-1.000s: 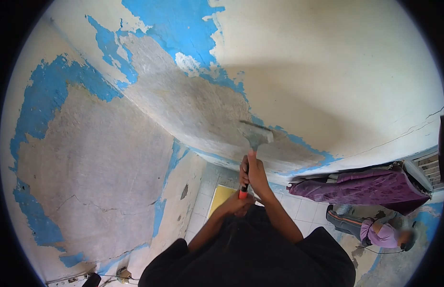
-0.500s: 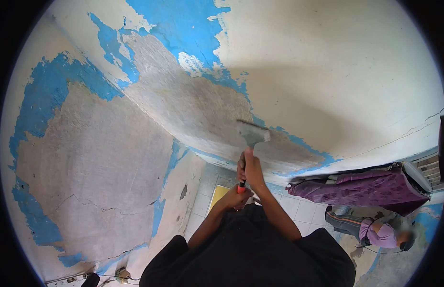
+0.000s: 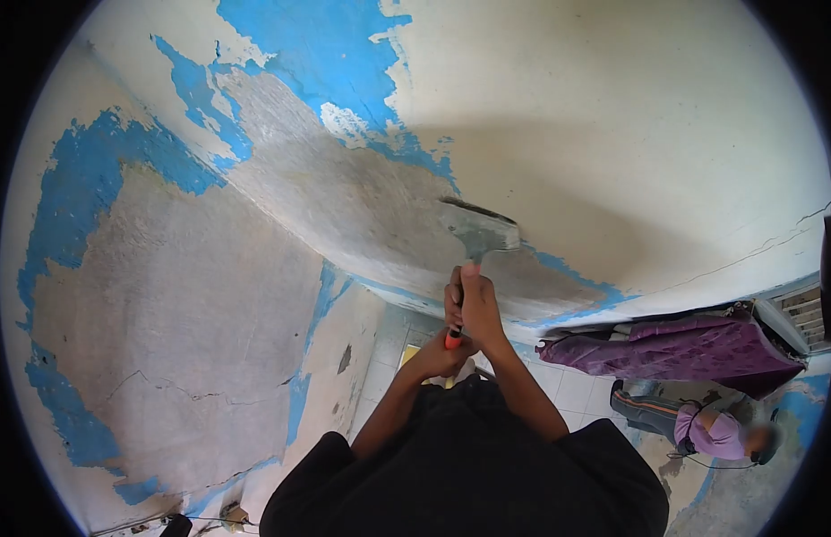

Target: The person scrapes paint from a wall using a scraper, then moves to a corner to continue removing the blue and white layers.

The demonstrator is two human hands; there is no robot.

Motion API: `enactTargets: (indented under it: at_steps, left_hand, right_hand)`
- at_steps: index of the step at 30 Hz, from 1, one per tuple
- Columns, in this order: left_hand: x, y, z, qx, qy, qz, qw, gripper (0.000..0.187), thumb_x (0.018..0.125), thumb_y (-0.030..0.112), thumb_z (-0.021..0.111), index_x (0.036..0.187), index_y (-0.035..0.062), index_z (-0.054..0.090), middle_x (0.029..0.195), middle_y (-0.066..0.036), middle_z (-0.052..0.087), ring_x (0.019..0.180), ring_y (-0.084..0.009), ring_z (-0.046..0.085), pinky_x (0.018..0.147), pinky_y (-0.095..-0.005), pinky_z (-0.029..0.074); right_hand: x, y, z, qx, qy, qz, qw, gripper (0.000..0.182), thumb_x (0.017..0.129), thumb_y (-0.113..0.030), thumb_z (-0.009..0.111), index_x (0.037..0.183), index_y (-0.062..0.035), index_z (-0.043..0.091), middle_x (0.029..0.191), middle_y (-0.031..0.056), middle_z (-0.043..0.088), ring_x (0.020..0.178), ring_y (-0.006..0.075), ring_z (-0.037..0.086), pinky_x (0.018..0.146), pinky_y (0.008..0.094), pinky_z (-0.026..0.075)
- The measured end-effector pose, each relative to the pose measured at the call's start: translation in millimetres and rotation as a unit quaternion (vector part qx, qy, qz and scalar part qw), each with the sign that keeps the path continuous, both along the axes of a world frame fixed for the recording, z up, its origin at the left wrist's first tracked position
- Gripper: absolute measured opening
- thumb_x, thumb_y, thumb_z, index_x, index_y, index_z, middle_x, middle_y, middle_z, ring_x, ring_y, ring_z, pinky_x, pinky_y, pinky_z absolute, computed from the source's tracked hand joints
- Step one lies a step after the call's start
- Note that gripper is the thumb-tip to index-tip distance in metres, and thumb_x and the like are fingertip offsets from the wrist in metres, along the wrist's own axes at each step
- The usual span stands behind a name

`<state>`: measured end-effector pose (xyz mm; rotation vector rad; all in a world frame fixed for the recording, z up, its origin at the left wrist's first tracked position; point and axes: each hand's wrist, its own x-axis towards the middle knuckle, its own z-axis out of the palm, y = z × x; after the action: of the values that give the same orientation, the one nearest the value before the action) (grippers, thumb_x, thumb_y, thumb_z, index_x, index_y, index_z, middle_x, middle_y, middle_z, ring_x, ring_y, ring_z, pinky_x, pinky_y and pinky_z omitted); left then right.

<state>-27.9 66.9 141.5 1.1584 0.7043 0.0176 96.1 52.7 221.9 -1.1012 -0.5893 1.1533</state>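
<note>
A wide-bladed scraper (image 3: 480, 234) rests with its edge at the wall, by the border between bare grey plaster (image 3: 371, 201) and peeling blue paint (image 3: 433, 161). My right hand (image 3: 476, 302) is closed around the upper handle, just below the blade, with the thumb pointing up along it. Lower down, near the red part of the handle, my left hand (image 3: 444, 353) is wrapped round the handle's end. The blade's edge looks dark against the wall.
Cream paint (image 3: 630, 116) covers the wall at the upper right. A purple cloth (image 3: 666, 353) hangs near a barred window (image 3: 805, 318). Another person (image 3: 693, 425) is at the lower right. Another bare grey patch (image 3: 201, 304) lies at the left.
The scraper blade has moved slightly up and to the right and looks larger. Both hands have shifted slightly with it and still hold the handle.
</note>
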Motion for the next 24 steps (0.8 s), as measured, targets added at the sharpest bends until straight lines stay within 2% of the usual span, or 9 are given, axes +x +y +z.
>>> enactTargets:
  at_steps: [2,5,7,11,14,17,20,22,24]
  left_hand:
    - [-0.3,2.9,-15.7,0.038,0.005,0.013,0.999,0.03,0.087,0.026,0.063,0.065,0.0082,0.053,0.05,-0.003,0.047,0.038,-0.0135,0.046,0.037,-0.0282,0.033]
    - [-25.6,-11.3,-66.1,-0.095,0.054,-0.016,0.994,0.033,0.087,0.029,0.064,0.065,0.0073,0.053,0.05,-0.003,0.048,0.037,-0.0133,0.045,0.035,-0.0285,0.032]
    - [-20.8,-8.2,-47.4,-0.071,0.043,-0.019,0.996,0.034,0.086,0.03,0.064,0.064,0.007,0.053,0.05,-0.003,0.048,0.037,-0.0136,0.045,0.035,-0.0285,0.032]
    - [-8.7,3.1,-10.6,-0.062,0.005,-0.031,0.998,0.035,0.086,0.028,0.063,0.061,0.0066,0.052,0.049,-0.004,0.047,0.037,-0.0145,0.045,0.035,-0.0286,0.031]
    - [-16.8,-3.0,-42.5,-0.086,0.027,0.002,0.996,0.037,0.087,0.028,0.063,0.06,0.0066,0.05,0.048,-0.003,0.046,0.037,-0.0137,0.045,0.036,-0.0278,0.032]
    - [-26.6,-12.9,-44.7,-0.015,0.047,-0.014,0.999,0.036,0.087,0.027,0.064,0.061,0.0061,0.051,0.048,-0.002,0.046,0.038,-0.0127,0.045,0.038,-0.0275,0.033]
    - [-2.3,7.3,19.6,0.053,0.013,-0.02,0.998,0.034,0.087,0.027,0.064,0.063,0.0061,0.051,0.049,-0.002,0.048,0.04,-0.013,0.046,0.039,-0.0282,0.034]
    - [0.0,10.0,11.6,0.039,0.011,-0.025,0.999,0.033,0.087,0.027,0.064,0.063,0.0068,0.053,0.049,-0.003,0.048,0.04,-0.0138,0.047,0.039,-0.0294,0.035]
    - [-8.2,-1.9,-24.5,0.011,0.044,-0.018,0.999,0.034,0.087,0.028,0.064,0.063,0.0071,0.052,0.048,-0.003,0.048,0.04,-0.0139,0.047,0.039,-0.0298,0.035]
  right_hand:
    - [-0.9,3.3,-8.8,-0.006,0.007,0.002,1.0,0.058,0.1,-0.054,0.039,0.065,-0.0085,0.037,0.048,-0.0004,0.036,0.037,0.0092,0.035,0.036,0.0261,0.032]
    - [-14.1,-2.7,-54.8,-0.057,0.012,0.005,0.998,0.058,0.1,-0.054,0.038,0.065,-0.0083,0.037,0.048,-0.0005,0.036,0.037,0.0089,0.035,0.036,0.0261,0.032]
    - [-17.2,-3.2,-51.4,-0.082,0.029,0.01,0.996,0.058,0.1,-0.055,0.038,0.065,-0.0082,0.038,0.048,-0.0004,0.036,0.038,0.0088,0.035,0.036,0.0261,0.032]
    - [-5.6,3.7,-2.2,-0.023,0.005,0.016,1.0,0.059,0.1,-0.056,0.038,0.065,-0.0085,0.037,0.048,-0.0003,0.035,0.038,0.0093,0.036,0.037,0.0262,0.032]
    - [-11.6,2.7,-44.0,-0.024,0.0,-0.003,1.0,0.057,0.101,-0.054,0.038,0.065,-0.0083,0.037,0.049,-0.0003,0.035,0.038,0.0092,0.035,0.036,0.0262,0.032]
    - [-17.3,-2.0,-65.1,-0.058,0.022,0.017,0.998,0.06,0.099,-0.059,0.033,0.067,-0.0092,0.034,0.048,0.0015,0.032,0.036,0.0107,0.032,0.035,0.0273,0.03]
    - [-2.0,4.7,6.4,0.018,-0.012,-0.007,1.0,0.061,0.099,-0.06,0.033,0.066,-0.0092,0.034,0.047,0.0016,0.031,0.036,0.011,0.032,0.035,0.0284,0.031]
    - [-0.9,3.2,-3.1,0.015,-0.028,-0.013,0.999,0.061,0.099,-0.06,0.033,0.066,-0.0093,0.034,0.046,0.0016,0.031,0.035,0.0111,0.032,0.035,0.0285,0.031]
    - [-4.7,-1.2,-30.8,-0.018,-0.027,-0.013,0.999,0.06,0.099,-0.059,0.033,0.066,-0.0093,0.034,0.046,0.0017,0.032,0.035,0.011,0.032,0.035,0.0285,0.031]
